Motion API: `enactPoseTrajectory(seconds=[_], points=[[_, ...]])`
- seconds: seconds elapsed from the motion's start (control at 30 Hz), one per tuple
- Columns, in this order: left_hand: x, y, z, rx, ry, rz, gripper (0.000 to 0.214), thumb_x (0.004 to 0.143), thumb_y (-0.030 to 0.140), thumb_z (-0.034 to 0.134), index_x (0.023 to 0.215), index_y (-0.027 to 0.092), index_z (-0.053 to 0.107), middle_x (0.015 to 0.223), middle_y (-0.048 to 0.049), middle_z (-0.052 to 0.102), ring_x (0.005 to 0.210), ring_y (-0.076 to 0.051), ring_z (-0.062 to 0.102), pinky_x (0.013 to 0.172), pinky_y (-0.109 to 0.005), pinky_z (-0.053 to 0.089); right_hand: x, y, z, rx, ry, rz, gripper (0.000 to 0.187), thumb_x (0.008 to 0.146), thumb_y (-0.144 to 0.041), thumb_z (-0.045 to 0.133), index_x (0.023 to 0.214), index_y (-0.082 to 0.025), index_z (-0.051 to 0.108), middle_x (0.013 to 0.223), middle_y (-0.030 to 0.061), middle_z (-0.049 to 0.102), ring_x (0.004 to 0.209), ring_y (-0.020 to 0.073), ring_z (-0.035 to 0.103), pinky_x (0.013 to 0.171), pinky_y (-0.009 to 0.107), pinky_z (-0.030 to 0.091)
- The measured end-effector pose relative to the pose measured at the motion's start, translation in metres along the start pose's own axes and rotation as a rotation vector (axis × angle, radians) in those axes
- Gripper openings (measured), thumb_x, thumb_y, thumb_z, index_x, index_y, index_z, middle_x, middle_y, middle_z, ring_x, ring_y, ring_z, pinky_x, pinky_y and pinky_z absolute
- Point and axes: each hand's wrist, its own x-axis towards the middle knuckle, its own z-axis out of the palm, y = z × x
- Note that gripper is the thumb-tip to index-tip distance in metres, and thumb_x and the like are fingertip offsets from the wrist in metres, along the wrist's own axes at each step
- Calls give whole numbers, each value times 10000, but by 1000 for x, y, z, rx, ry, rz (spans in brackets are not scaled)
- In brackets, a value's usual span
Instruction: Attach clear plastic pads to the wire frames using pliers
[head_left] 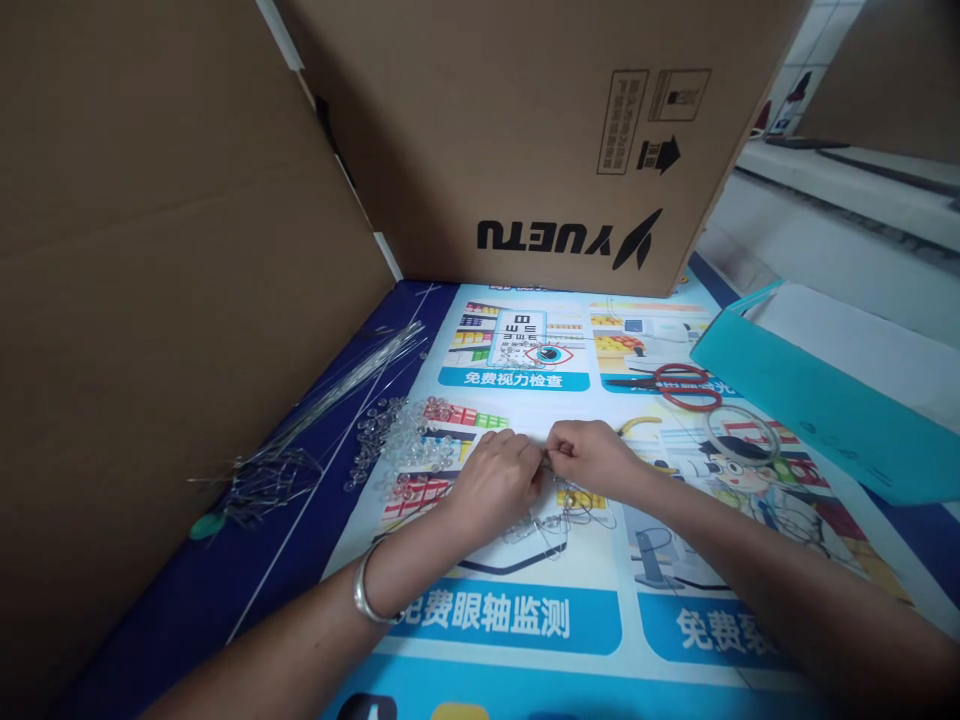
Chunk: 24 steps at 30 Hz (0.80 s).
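Note:
My left hand (497, 487) and my right hand (590, 456) meet over the printed sheet, both with fingers pinched closed. Between and just below them runs a thin beaded wire (577, 512), with clear beads and loose wire loops lying on the sheet. The fingertips hide the exact spot where they grip it. Left of my left hand spreads a pile of clear beads (405, 437). Part of a yellow-handled tool (640, 425) shows just behind my right wrist, the remainder covered by the arm.
Red-handled scissors (684, 385) lie beyond my right forearm, near a coil of wire (744, 436). A bundle of thin wires (352, 375) rests at the left. Cardboard panels (555, 150) wall the left and back. A turquoise box (832, 410) stands at the right.

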Motion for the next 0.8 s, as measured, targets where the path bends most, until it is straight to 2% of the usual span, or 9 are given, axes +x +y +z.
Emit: enactPoseTrajectory(seconds=[0.43,0.8], points=[[-1,1,-3,4,-25,-30,127,788,158,470,760,126,590,743,-77,584,763,-208,522,711,-347,387,-5,-11,-2,-110,85,-25,68,716,-192,472,664,-202,515,638,-36,569,555,88,449,509,212,252],[1,4,-13,-14,-66,-38,148,782,188,450,731,141,581,739,-76,595,760,-217,523,696,-349,369,-5,-4,2,251,70,63,66,712,-238,519,679,-206,566,604,-45,578,566,92,503,507,196,315]])
